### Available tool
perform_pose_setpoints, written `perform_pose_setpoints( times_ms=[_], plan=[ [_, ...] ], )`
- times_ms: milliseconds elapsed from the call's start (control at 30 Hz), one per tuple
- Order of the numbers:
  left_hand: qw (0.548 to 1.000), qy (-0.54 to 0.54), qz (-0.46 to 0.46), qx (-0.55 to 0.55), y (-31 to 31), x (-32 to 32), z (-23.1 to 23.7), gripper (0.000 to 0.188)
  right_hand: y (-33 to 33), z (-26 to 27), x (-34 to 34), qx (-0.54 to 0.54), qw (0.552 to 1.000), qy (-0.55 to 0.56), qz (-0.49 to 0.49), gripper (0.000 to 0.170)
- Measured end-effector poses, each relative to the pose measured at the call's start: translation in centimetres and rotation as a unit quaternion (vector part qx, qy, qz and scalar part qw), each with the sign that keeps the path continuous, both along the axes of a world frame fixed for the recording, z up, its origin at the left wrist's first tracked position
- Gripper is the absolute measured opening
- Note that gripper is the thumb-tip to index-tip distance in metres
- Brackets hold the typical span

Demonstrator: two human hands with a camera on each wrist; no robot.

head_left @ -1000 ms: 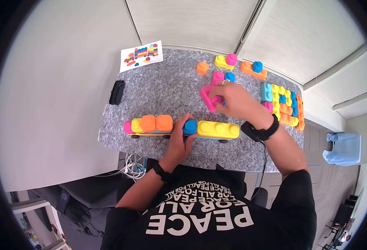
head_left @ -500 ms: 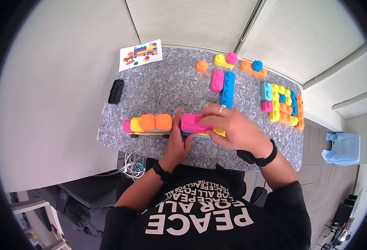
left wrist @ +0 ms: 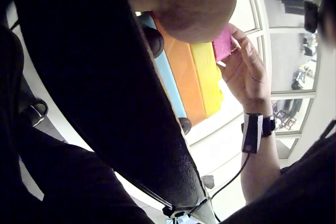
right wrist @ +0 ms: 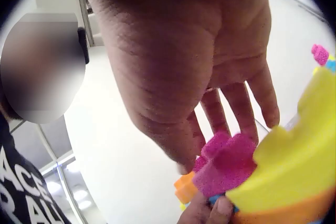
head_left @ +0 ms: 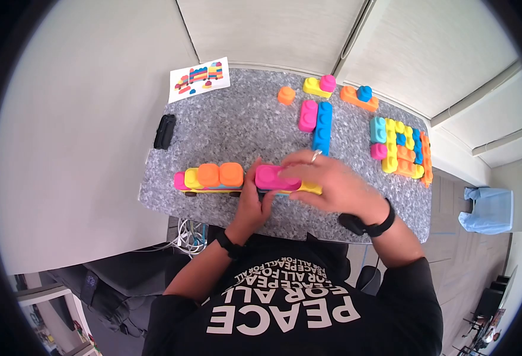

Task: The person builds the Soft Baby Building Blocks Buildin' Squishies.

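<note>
A wheeled toy train car of building blocks stands near the table's front edge, topped by a long yellow block point(head_left: 310, 187); its lower orange layer point(left wrist: 181, 74) and wheels show in the left wrist view. My left hand point(head_left: 253, 196) holds the car's left end, fingers behind and thumb in front. A pink two-stud block point(head_left: 268, 177) sits on top of that end beside the yellow studs. My right hand point(head_left: 338, 181) pinches it, thumb at the near side and fingers reaching across behind. The blue block beneath is mostly hidden. Left of my hand stands another wheeled car with orange blocks point(head_left: 220, 174).
Behind lie a long blue block point(head_left: 322, 127), a pink block point(head_left: 308, 115), a small orange block point(head_left: 286, 95) and two stacked pairs. Several blocks form a cluster point(head_left: 400, 148) at right. A picture sheet point(head_left: 198, 80) and black case point(head_left: 165, 132) lie at left.
My right hand has brought the pink block from the middle of the table down onto the car's left end, over the blue stud. My left hand has stayed on the car.
</note>
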State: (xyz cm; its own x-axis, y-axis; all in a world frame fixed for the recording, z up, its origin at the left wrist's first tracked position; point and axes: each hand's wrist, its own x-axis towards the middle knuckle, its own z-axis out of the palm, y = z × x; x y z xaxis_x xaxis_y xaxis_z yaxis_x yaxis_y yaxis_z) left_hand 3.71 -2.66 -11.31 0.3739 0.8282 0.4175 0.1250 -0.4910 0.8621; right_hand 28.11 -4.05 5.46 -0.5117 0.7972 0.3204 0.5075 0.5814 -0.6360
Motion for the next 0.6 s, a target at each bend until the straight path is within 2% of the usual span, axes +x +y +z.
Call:
perform_pose_setpoints(
  times_ms=[100,200,400,500,600],
  plan=[
    [1.0,-0.006,0.004,-0.01,-0.1,0.0,-0.5,0.086,3.1,0.7,3.3,0.05,0.997,-0.004,-0.066,0.038],
    [0.999,-0.035,-0.007,-0.009,-0.1,0.1,-0.6,0.094,7.1,0.0,7.0,-0.006,0.98,-0.088,-0.18,0.041],
    [0.998,-0.044,-0.003,-0.04,-0.3,0.1,-0.6,0.106,12.1,-5.5,7.8,0.069,0.958,-0.202,-0.19,0.036],
    [0.998,-0.041,-0.003,-0.04,-0.2,0.1,-0.7,0.106,12.7,-5.7,6.5,0.015,0.934,-0.29,-0.206,0.031],
    [0.999,-0.034,-0.003,-0.031,-0.2,0.0,-0.5,0.105,13.4,-7.0,6.8,0.034,0.942,-0.271,-0.195,0.03]
  ],
)
